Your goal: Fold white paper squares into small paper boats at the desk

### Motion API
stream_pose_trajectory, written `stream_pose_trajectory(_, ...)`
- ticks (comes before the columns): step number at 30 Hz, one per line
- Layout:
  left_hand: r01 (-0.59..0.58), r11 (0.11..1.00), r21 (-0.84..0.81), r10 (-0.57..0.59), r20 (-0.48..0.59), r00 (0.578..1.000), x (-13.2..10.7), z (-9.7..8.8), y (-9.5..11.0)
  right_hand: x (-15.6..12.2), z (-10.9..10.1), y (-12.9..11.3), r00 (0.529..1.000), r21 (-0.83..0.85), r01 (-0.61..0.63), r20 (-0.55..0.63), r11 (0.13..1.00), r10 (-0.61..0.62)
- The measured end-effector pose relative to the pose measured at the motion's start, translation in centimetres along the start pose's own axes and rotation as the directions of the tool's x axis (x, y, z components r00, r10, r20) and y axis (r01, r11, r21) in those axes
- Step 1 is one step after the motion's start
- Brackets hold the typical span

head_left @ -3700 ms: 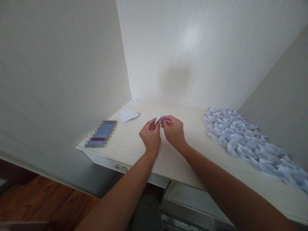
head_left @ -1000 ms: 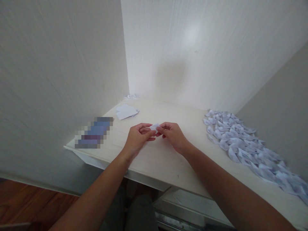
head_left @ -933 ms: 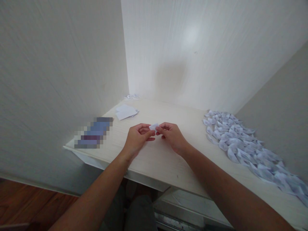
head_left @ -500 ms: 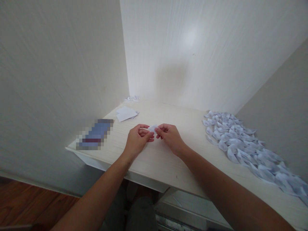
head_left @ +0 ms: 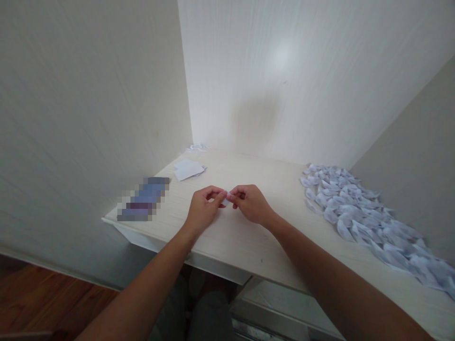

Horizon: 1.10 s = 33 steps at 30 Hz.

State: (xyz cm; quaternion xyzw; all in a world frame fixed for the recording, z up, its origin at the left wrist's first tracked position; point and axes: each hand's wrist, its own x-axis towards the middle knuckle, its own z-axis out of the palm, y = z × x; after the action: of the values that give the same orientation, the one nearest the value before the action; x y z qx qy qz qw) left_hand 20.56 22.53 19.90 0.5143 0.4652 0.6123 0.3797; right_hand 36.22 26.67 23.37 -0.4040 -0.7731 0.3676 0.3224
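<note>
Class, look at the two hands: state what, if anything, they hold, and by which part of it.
A small piece of white paper: the left hand pinches its left side, the right hand its right; exact edges are hidden.

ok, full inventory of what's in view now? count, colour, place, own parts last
Small paper piece: 1, white, pinched between both hands' fingertips
Paper sheets: several, overlapping, white, desk's back left
Paper scraps: uncountable, white, far left corner
Folded-paper pile: many, overlapping, white, along the right side
Pixelated item: 1, mostly blue, desk's left end
Desk: 1, off-white, under the papers
Walls: 3, whitish to grey, left, back, right
Floor: 1, reddish-brown, lower left
Left hand: 1, bare, at centre
Right hand: 1, bare, beside it
Forearms: 2, bare, reaching in from below
Legs: 2, greyish clothing, below desk edge
</note>
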Motion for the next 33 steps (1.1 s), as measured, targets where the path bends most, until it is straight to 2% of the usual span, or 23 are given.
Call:
stream_pose_trajectory(3,-0.051,0.995,0.087,0.052,-0.015,0.999,-0.1,0.0,0.5,-0.1,0.0,-0.2,1.000,0.004,-0.015,0.013,1.000,0.015)
stream_pose_trajectory(5,-0.048,0.996,0.080,0.049,-0.016,0.999,-0.1,0.1,0.7,0.0,-0.1,-0.2,1.000,0.010,-0.013,0.020,1.000,0.013)
stream_pose_trajectory(10,0.064,0.996,-0.053,-0.062,0.039,0.997,-0.1,0.3,0.5,0.1,-0.3,0.2,1.000,0.046,0.000,-0.011,0.999,0.000)
stream_pose_trajectory(13,0.122,0.988,-0.094,-0.122,0.007,0.993,-0.2,0.1,0.3,0.0,-0.3,0.3,0.999,0.096,-0.028,-0.019,0.995,0.030)
stream_pose_trajectory(16,0.132,0.986,-0.099,-0.134,-0.016,0.991,-0.2,0.1,0.2,0.0,-0.3,0.3,0.999,0.125,-0.041,-0.003,0.991,0.042)
stream_pose_trajectory(19,0.142,0.984,-0.107,-0.144,-0.011,0.989,-0.2,0.2,0.3,0.0,-0.1,0.5,0.998,0.211,-0.054,-0.027,0.976,0.061)
stream_pose_trajectory(23,0.188,0.978,-0.087,-0.185,0.047,0.982,-0.2,0.3,0.5,0.1,0.6,1.0,0.988,0.405,-0.088,-0.079,0.910,0.131)
stream_pose_trajectory(26,0.168,0.982,-0.084,-0.164,0.050,0.985,-0.2,0.2,0.3,0.0,0.9,1.1,0.989,0.458,-0.105,-0.045,0.883,0.141)
stream_pose_trajectory(29,0.166,0.983,-0.085,-0.161,0.061,0.985,-0.2,0.0,0.2,0.0,0.9,1.1,0.990,0.444,-0.136,0.022,0.886,0.141)
stream_pose_trajectory(33,0.198,0.973,-0.119,-0.194,0.049,0.980,-0.2,0.2,0.3,0.1,0.7,1.2,0.984,0.477,-0.168,0.027,0.863,0.176)
